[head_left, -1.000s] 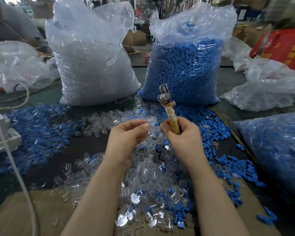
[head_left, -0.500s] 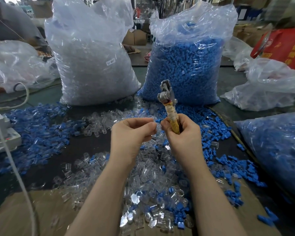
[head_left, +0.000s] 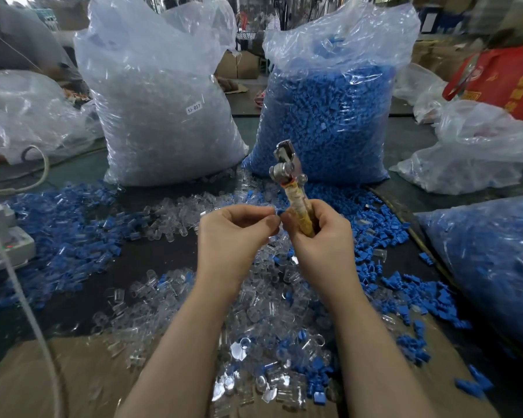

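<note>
My right hand (head_left: 320, 236) grips the tape-wrapped yellowish handle of a small metal hand tool (head_left: 287, 170), whose steel head points up and away. My left hand (head_left: 233, 233) is curled just left of it, fingertips pinched together beside the handle; what they pinch is too small to make out. Both hands hover over a heap of small clear plastic parts (head_left: 263, 312) mixed with small blue plastic parts (head_left: 381, 233) on the dark table.
A big bag of clear parts (head_left: 160, 110) and a big bag of blue parts (head_left: 326, 110) stand behind. Another blue-filled bag (head_left: 489, 260) lies right. Crumpled bags (head_left: 477, 152) sit around. A white device (head_left: 3, 236) and cable are at left. Cardboard (head_left: 43, 378) covers the near edge.
Both hands have risen slightly and come closer together. The tool's head now tilts a bit more upright. My left fingertips have closed in toward the handle.
</note>
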Motion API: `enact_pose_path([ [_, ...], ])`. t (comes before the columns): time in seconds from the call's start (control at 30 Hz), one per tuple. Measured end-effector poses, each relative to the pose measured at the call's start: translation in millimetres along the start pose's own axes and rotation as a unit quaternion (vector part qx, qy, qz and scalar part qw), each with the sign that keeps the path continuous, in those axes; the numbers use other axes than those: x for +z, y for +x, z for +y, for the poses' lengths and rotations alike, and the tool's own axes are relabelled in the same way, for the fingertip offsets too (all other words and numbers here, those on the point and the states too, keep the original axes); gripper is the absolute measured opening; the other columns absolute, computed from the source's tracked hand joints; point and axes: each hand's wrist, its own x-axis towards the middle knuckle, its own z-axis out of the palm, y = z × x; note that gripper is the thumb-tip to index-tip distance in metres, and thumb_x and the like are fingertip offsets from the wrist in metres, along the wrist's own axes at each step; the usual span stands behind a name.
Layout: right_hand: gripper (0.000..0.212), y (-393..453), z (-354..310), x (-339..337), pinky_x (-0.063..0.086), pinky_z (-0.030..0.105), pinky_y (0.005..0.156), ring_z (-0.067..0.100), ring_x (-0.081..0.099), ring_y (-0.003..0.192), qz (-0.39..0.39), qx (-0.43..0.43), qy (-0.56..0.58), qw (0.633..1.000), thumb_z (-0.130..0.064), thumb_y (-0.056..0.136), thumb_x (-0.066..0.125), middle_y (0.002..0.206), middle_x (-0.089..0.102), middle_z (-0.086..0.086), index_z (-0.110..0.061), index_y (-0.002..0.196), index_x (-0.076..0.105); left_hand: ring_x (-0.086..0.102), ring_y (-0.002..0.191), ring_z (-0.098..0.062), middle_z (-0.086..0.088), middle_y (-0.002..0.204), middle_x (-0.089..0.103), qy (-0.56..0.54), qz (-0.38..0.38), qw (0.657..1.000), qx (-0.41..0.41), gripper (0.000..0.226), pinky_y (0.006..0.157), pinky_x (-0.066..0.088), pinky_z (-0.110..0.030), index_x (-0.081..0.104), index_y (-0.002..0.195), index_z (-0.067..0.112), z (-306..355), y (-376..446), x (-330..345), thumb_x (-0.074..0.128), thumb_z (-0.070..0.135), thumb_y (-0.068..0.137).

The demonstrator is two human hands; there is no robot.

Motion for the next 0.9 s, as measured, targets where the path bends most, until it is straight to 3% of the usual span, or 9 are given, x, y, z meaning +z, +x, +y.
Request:
enact_pose_path([
  [0.1,0.018,0.5,-1.3,-0.6,0.032,0.017,0.047,0.001,0.039,0.051,-0.018,0.009,0.019,1.000,-0.024,0.093,0.066,0.056,0.052,-0.016,-0.024,0.077,0.059,0.072,0.071,-0.019,-0.006,0.071,0.075,0.020,0.010,1.000,0.014,0.010,0.064,0.055,-0.023,0.076,0.079,0.012,0.0,0.4,1.5,0.079,0.002,0.077],
  [0.3,0.008,1.7,-2.3,-2.5,0.036,0.017,0.048,0.006,0.043,0.053,-0.062,0.042,0.045,0.996,-0.019,0.093,0.065,0.059,0.053,-0.007,-0.015,0.086,0.065,0.072,0.078,-0.027,-0.006,0.074,0.074,0.053,0.040,0.997,0.029,0.007,0.079,0.060,-0.042,0.075,0.079,0.012,-2.9,0.6,2.4,0.079,0.007,0.079],
  [0.4,0.001,2.6,-4.6,-8.5,0.050,0.015,0.056,0.019,0.059,0.067,-0.090,0.077,0.061,0.991,-0.015,0.092,0.066,0.083,0.065,0.017,-0.016,0.091,0.066,0.072,0.078,-0.025,-0.004,0.075,0.074,0.045,0.052,0.997,0.032,0.007,0.076,0.061,-0.035,0.074,0.080,0.013,-3.7,0.1,-0.1,0.079,0.007,0.080],
  [0.47,0.007,3.9,-3.7,-14.9,0.052,0.021,0.062,0.012,0.059,0.069,-0.108,0.097,0.046,0.988,-0.012,0.089,0.066,0.087,0.065,0.016,-0.018,0.092,0.065,0.073,0.078,-0.023,-0.004,0.076,0.074,0.021,0.056,0.998,0.027,0.009,0.074,0.059,-0.029,0.073,0.080,0.014,-3.5,1.5,-2.7,0.078,0.006,0.080],
  [0.6,0.009,4.7,0.4,-26.8,0.049,0.033,0.072,0.010,0.055,0.069,-0.164,0.123,0.006,0.979,-0.015,0.087,0.068,0.077,0.059,-0.003,-0.020,0.093,0.062,0.071,0.074,-0.016,-0.001,0.073,0.074,-0.011,0.066,0.997,0.035,0.014,0.070,0.056,-0.022,0.071,0.078,0.016,-1.7,4.0,-8.0,0.076,0.003,0.081],
  [0.7,0.012,3.8,0.7,-29.9,0.049,0.042,0.072,0.024,0.056,0.073,-0.210,0.115,-0.024,0.971,-0.015,0.086,0.068,0.085,0.061,0.011,-0.017,0.096,0.062,0.070,0.069,-0.013,0.001,0.069,0.072,-0.032,0.069,0.996,0.040,0.016,0.068,0.056,-0.019,0.070,0.078,0.015,-1.2,5.4,-10.9,0.074,0.000,0.082],
  [0.8,0.015,3.9,0.4,-29.9,0.043,0.040,0.068,0.022,0.052,0.070,-0.250,0.120,-0.042,0.960,-0.015,0.085,0.068,0.084,0.058,0.012,-0.017,0.098,0.061,0.068,0.066,-0.010,0.001,0.067,0.071,-0.041,0.068,0.996,0.050,0.014,0.065,0.054,-0.018,0.068,0.080,0.012,-1.2,7.2,-13.1,0.072,-0.001,0.083],
  [0.9,0.033,3.5,-2.8,-29.5,0.040,0.038,0.066,0.020,0.049,0.068,-0.271,0.127,-0.054,0.953,-0.029,0.072,0.066,0.081,0.053,0.007,-0.014,0.101,0.059,0.069,0.066,-0.008,0.003,0.068,0.072,-0.042,0.063,0.995,0.063,0.012,0.066,0.053,-0.016,0.069,0.082,0.011,-1.7,7.7,-15.0,0.071,-0.001,0.084],
])
